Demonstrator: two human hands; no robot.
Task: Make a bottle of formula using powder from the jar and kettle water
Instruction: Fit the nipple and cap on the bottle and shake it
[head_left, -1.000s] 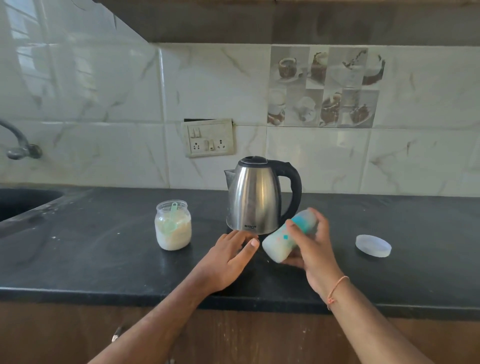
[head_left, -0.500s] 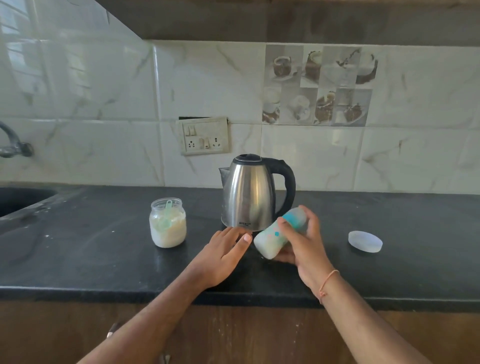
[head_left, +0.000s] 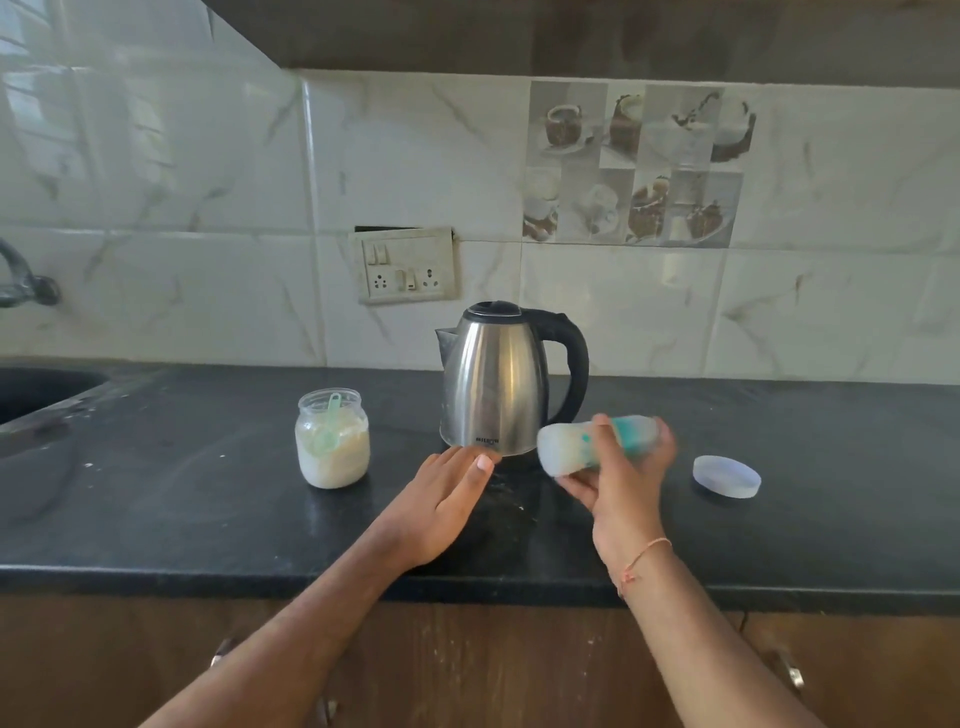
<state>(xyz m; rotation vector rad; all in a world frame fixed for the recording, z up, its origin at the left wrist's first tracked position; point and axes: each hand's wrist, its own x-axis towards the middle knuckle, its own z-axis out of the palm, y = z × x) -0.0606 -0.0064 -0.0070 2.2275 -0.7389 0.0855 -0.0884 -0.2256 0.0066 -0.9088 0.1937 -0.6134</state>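
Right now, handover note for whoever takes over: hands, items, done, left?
Right hand grips the bottle, tipped sideways above the counter and motion-blurred. Left hand rests flat, open, in front of the kettle. Jar stands open, powder and green scoop inside; its lid lies right of the bottle. Bottle looks filled; whether it's finished can't be told.

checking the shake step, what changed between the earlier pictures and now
The right hand has tipped the bottle from slanted to nearly level; it is motion-blurred. The left hand stays flat on the counter. Jar, kettle and lid are unmoved.
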